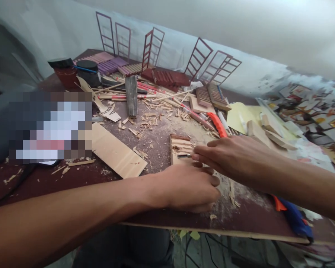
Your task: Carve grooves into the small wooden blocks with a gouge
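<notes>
A small pale wooden block (180, 146) with carved steps across its top lies on the dark red table. My left hand (191, 186) is closed at the block's near end and holds it down, covering that part. The fingers of my right hand (219, 154) are wrapped round a carving chisel (184, 156). Only its thin metal shaft shows, pointing left over the block's carved face; its handle is hidden in my grip. Wood shavings (147, 123) and fine dust lie around the block.
A flat board (118, 152) lies left of the block. Behind are thin sticks (162, 95), an upright-looking grey wood piece (131, 96), stepped pieces with ladder-like frames (198, 57) and dark pots (88, 72). A blue glue gun (296, 219) sits near the right front edge.
</notes>
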Available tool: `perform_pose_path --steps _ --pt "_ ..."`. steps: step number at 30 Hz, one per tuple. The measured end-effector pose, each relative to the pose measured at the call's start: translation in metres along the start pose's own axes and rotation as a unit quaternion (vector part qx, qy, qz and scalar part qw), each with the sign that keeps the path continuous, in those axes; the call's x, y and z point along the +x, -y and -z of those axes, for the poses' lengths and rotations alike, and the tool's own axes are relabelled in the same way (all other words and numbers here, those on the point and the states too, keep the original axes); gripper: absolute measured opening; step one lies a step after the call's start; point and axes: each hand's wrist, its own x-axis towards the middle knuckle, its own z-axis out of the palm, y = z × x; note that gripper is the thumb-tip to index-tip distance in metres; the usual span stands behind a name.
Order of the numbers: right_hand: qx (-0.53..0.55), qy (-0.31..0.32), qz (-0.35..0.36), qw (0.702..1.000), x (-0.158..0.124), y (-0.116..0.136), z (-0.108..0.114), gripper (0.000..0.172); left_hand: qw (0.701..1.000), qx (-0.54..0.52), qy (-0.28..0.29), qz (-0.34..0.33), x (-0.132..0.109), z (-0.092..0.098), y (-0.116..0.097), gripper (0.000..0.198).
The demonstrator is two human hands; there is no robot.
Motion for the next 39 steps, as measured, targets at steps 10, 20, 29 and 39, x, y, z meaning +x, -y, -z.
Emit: perform_pose_path --steps 10,20,29,39 --pt "-0.011 0.006 -0.019 1.000 0.006 0.011 0.009 0.010 1.000 -0.015 -0.023 0.002 -0.001 -0.001 0.002 0.018" --pt "-0.159 -0.047 0.051 0.985 0.008 0.018 0.012 0.013 0.999 -0.040 -0.006 0.024 0.000 -0.002 0.002 0.020" --pt "-0.258 -0.163 0.184 0.934 0.015 -0.001 0.011 0.034 0.999 -0.053 0.001 0.011 0.002 0.000 0.005 0.015" --pt "0.147 -0.010 0.062 0.987 0.029 -0.016 0.001 0.045 0.999 -0.045 -0.030 -0.003 -0.002 -0.002 0.006 0.014"
